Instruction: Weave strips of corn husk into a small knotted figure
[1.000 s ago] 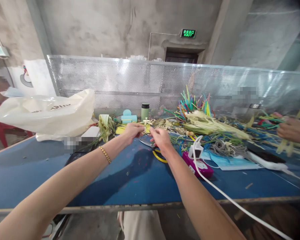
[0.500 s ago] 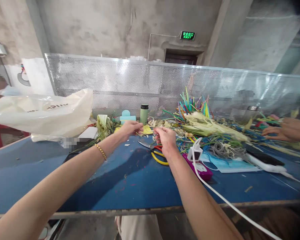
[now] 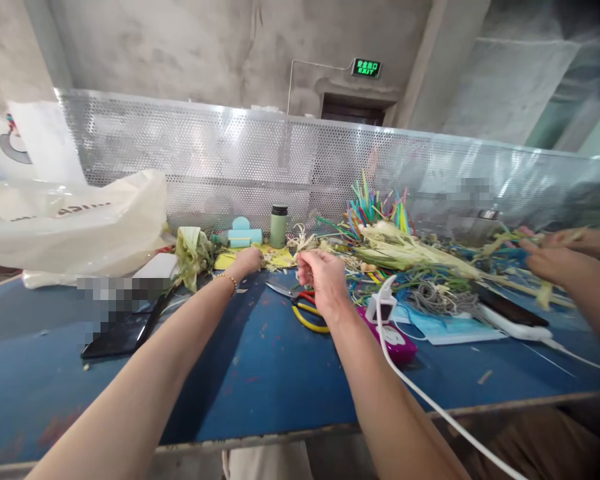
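Observation:
My left hand [image 3: 249, 261] reaches down at the near edge of a yellow sheet [image 3: 225, 259] strewn with pale scraps; its fingertips are hidden from me. My right hand [image 3: 325, 275] is raised a little above the table, thumb and fingers pinched together. What they hold, if anything, is too small to make out. Just behind those fingers is a tuft of pale dried husk strips [image 3: 304, 239]. Under the right wrist lie scissors [image 3: 311, 325] with yellow and red handles, blades pointing left.
A green bottle [image 3: 279, 228] stands behind the sheet. Corn husks [image 3: 405, 250] and coloured stems [image 3: 375, 207] lie right of it. Nearer are a purple power strip [image 3: 403, 347], a white cable [image 3: 415, 380] and a blue mask [image 3: 455, 330]. Another person's hands [image 3: 555, 260] work at far right.
My left hand has moved left and down to the yellow sheet, away from my right hand. The right hand stays pinched. The view has shifted slightly. The other person's hands have lifted some strips.

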### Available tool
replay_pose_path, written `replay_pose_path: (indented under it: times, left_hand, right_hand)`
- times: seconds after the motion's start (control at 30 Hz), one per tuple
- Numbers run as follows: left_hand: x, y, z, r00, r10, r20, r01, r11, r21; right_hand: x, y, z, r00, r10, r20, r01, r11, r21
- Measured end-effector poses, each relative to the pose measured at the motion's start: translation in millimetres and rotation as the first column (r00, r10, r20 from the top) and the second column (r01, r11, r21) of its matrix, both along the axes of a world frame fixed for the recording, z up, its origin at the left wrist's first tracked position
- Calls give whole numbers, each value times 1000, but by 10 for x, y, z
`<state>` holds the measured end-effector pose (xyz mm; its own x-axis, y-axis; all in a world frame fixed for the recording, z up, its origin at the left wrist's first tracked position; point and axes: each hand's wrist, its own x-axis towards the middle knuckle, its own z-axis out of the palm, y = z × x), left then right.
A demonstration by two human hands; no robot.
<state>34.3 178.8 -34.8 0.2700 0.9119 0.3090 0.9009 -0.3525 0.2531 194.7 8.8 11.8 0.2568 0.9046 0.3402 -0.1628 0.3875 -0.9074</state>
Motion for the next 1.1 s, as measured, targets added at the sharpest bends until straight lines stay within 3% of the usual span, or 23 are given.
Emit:
replay_pose_path:
  times: [0.13,0.27,0.47,0.7,0.9,1.1]
  left_hand:
    - [-108,3,-57,990,71,124,-72,997,8]
    - [-267,-66,-9,950,105,293,-102,994,-24]
    - [-426,-157,149,773,155,615,-77,986,-151]
    - [-480,-358,237,569,172,804,101,956,-276]
    - [-378,-587,382,483,173,858,306,885,-351]
    - [-145,-1032,606,420,80,904,504,808,-305]
  right_hand:
    - [-7,-16,22,1000,-15,-16,15,1000,16]
    - [-21,-26,31,1000,-21,-14,22,999,26]
    - [-23,-19,32,999,-34,-25,35,999,16]
    - [-21,-10,27,1000,-20,-3,20,999,48]
    - [-28,9,16,998,-44,39,41,997,67]
    - [-47,-9,1,998,28,58,-32,997,69]
